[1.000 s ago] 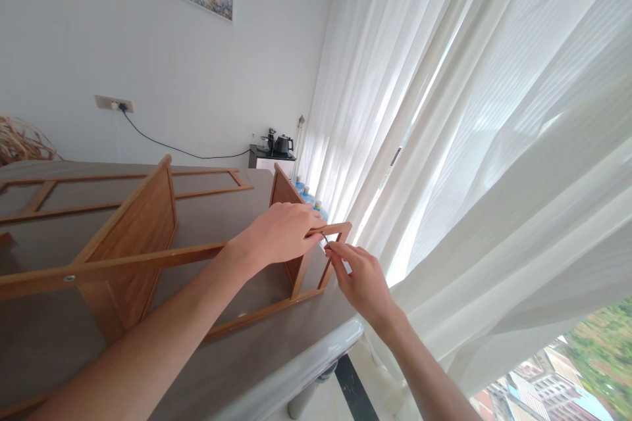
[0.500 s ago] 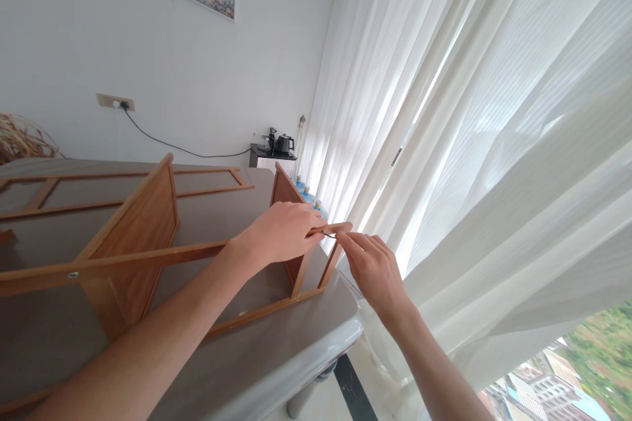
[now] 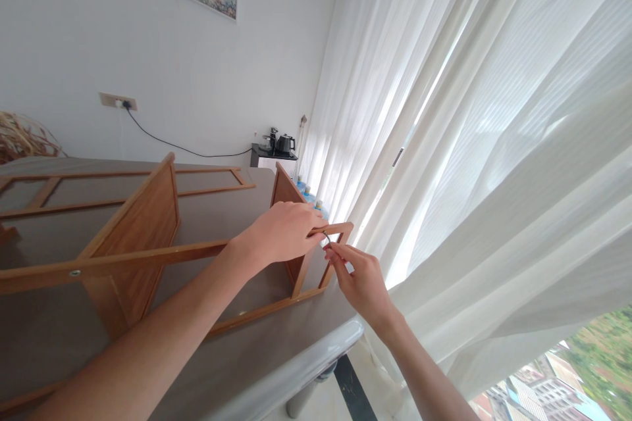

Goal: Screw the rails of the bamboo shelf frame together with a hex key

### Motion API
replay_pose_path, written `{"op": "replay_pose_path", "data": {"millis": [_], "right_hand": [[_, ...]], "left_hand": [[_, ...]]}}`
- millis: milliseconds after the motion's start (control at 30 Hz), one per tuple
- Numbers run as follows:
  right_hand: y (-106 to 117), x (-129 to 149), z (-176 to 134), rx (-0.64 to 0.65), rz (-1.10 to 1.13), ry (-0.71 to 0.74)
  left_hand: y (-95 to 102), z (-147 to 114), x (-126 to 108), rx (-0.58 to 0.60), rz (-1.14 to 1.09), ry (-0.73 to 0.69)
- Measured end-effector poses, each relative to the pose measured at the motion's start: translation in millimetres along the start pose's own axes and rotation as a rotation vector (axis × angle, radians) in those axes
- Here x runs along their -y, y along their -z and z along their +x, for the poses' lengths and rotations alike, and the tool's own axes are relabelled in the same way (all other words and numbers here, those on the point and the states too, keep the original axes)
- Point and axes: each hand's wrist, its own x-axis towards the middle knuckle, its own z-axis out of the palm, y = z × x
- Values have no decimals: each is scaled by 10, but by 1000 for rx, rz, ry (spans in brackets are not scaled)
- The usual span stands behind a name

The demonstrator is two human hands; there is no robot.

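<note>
My right hand [image 3: 363, 279] pinches the free end of a thin bent Allen key [image 3: 328, 238]. The key's other end meets the top rail of a wooden frame [image 3: 187, 254], close to the frame's far right end. My left hand [image 3: 284, 230] is closed over that rail just beside the key, its thumb near the key and its other fingers partly hidden. The frame lies on its side on the table, with a wooden shelf panel [image 3: 143, 223] standing upright in it. A second panel [image 3: 286, 187] stands by my left hand. A screw [image 3: 75, 273] shows in the rail at left.
A flat wooden ladder-like frame [image 3: 207, 193] lies at the back of the table [image 3: 266, 378], whose rounded edge runs along the near right. Behind are a black kettle [image 3: 285, 144] on a small stand and several water bottles [image 3: 309, 194]. White curtains [image 3: 444, 177] hang at right.
My right hand has swung left and down towards me, turning the Allen key's free end with it. The left hand stays in place on the rail.
</note>
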Motion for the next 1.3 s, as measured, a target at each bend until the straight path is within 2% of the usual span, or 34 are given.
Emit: {"op": "replay_pose_path", "data": {"millis": [100, 233, 367, 600, 667, 867, 1033, 1300], "right_hand": [[-89, 69, -29, 25, 166, -110], [-177, 141, -48, 7, 306, -168], [-232, 144, -77, -63, 260, -160], [-260, 108, -121, -109, 188, -146], [-275, 93, -128, -125, 166, -126], [-281, -52, -124, -253, -40, 73], [-212, -158, -68, -248, -95, 120], [-208, -170, -39, -224, -172, 174]], "left_hand": [[21, -6, -13, 0, -5, -4], [30, -7, -22, -9, -7, -6], [19, -3, -15, -18, -20, -3], [32, -10, -24, -5, -29, -6], [31, -11, -25, -4, -27, -6], [23, -5, -12, -10, -14, -25], [21, 0, -10, -5, -26, -32], [-2, -5, 0, -32, -14, -21]]}}
